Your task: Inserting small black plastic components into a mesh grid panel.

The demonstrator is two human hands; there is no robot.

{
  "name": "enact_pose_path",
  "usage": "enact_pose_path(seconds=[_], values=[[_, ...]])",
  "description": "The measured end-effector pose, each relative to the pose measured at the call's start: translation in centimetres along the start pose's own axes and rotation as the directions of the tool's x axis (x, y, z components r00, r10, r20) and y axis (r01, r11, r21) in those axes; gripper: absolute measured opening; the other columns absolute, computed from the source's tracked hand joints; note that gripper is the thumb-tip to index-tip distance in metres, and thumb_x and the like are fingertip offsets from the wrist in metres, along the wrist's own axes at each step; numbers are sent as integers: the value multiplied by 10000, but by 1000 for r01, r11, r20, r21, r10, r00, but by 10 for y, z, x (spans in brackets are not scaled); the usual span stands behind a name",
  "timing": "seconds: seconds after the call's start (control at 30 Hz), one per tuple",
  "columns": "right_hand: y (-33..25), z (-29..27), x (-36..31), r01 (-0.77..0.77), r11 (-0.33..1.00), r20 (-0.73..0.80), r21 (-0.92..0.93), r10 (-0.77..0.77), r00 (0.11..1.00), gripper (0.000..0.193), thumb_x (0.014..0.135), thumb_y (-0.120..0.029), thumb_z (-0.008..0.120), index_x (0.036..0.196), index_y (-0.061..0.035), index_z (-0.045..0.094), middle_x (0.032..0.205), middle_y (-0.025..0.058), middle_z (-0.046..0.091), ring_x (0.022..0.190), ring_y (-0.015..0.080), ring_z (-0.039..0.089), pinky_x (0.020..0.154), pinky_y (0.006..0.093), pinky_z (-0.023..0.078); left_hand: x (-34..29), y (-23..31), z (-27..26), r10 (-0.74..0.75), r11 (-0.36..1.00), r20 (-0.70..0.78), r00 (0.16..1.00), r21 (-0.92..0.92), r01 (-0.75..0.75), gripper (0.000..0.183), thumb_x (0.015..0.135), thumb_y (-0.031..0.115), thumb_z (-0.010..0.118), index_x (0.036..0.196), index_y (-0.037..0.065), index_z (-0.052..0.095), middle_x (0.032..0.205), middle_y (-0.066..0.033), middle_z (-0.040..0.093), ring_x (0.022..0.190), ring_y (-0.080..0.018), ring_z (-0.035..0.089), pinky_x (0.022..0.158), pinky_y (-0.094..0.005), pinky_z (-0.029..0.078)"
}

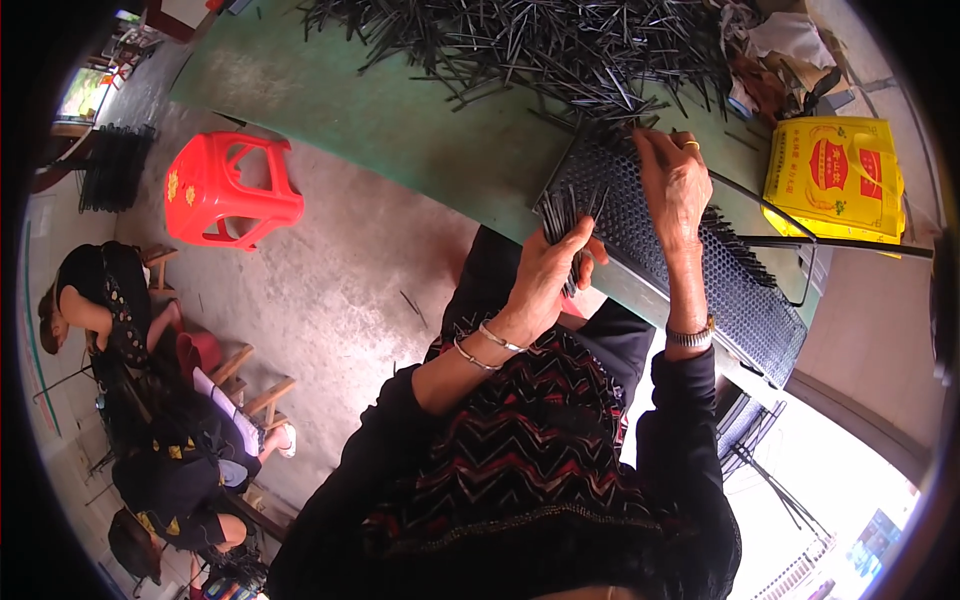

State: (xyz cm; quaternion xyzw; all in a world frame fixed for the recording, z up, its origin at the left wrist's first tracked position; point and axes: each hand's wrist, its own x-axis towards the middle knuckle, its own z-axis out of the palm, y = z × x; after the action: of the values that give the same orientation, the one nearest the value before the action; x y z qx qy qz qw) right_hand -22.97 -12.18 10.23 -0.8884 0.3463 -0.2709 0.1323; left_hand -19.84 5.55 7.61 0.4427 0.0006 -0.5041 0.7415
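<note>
My left hand (553, 272) is closed around a bunch of thin black sticks (566, 217), which fan out above the fingers. It is just over the near edge of a dark tray (625, 222) full of small round holes. My right hand (677, 185) reaches over the tray to its far edge, thumb and fingertips pinched together. Whatever lies between those fingertips is too small to make out. To the right of my right wrist, a band of short black pieces (738, 255) stands up from the tray.
A big heap of black sticks (560, 50) covers the far part of the green table (400, 130). At right are a yellow bag (835, 180) and a bent black metal frame (812, 240). A red stool (225, 190) stands on the floor at left. Several people (170, 470) sit at lower left.
</note>
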Motion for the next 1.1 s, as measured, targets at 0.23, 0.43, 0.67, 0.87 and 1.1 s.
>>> enact_pose_path(seconds=[0.23,0.43,0.67,0.87,1.1], values=[[1,-8,-13,63,997,23,44,-64,998,299,899,-317,669,1114,-113,712,836,62,640,725,195,616,672,310,488,0,3,4,8,1000,1,1000,-27,-8,266,952,283,627,871,30,611,730,-75,638,576,-81,524,473,-242,404],[-4,-30,-35,-499,606,628,619,0,778,232,935,-172,641,1082,3,680,803,8,636,713,79,543,660,232,462,-2,5,7,-34,999,4,999,-36,34,244,952,273,628,939,30,618,738,-70,644,569,-76,529,473,-232,410],[3,-39,-38,-575,487,635,657,53,771,143,940,-122,614,982,8,654,781,31,635,682,86,603,641,231,500,-4,13,11,-148,983,24,989,114,145,312,949,337,621,1080,54,631,893,-105,703,646,-91,588,496,-235,473],[-1,-55,-28,-343,600,273,723,208,939,145,972,-96,567,1017,30,623,844,77,669,729,138,672,682,255,545,-3,19,13,-176,984,-41,984,30,177,416,938,384,620,1220,78,601,961,-105,696,743,-145,648,624,-286,578],[7,-21,-18,-139,895,-15,425,160,987,117,954,-66,580,1044,-13,634,814,52,716,735,75,665,660,213,504,-2,7,13,-187,981,62,980,-45,190,374,961,333,594,1234,77,604,910,-75,679,781,-144,635,660,-314,587]])
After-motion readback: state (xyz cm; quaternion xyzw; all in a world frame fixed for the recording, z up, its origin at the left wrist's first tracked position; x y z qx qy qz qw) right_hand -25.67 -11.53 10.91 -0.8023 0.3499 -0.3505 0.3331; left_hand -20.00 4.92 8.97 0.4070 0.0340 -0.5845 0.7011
